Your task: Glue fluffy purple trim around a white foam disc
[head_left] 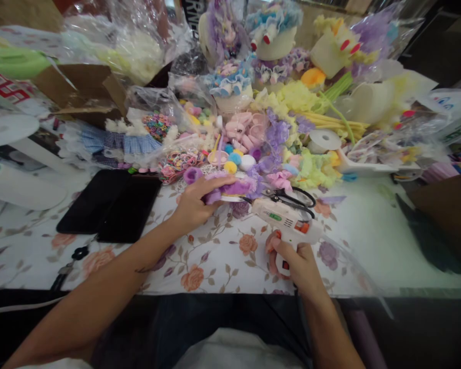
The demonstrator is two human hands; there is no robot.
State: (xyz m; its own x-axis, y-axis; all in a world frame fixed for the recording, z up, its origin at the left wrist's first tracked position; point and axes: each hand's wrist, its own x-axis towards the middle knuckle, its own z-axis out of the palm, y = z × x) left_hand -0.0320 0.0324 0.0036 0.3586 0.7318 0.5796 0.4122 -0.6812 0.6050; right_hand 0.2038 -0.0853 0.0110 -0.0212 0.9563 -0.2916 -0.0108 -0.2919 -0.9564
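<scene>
Two items are being held behind the worktop's (223, 251) front edge: left hand (195, 204) pinching purple fluff (234, 189), right hand (298, 262), apart, gripping glue gun (284, 217). Risk: nozzle (248, 200), if hot, slipping, burning left fingertips (226, 180).

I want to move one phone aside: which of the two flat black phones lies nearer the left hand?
The phone on the picture's right: it lies between the left hand and the other phone.

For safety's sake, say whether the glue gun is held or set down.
Held: the right hand grips the glue gun, nozzle toward the purple fluffy piece in the left hand.
</scene>
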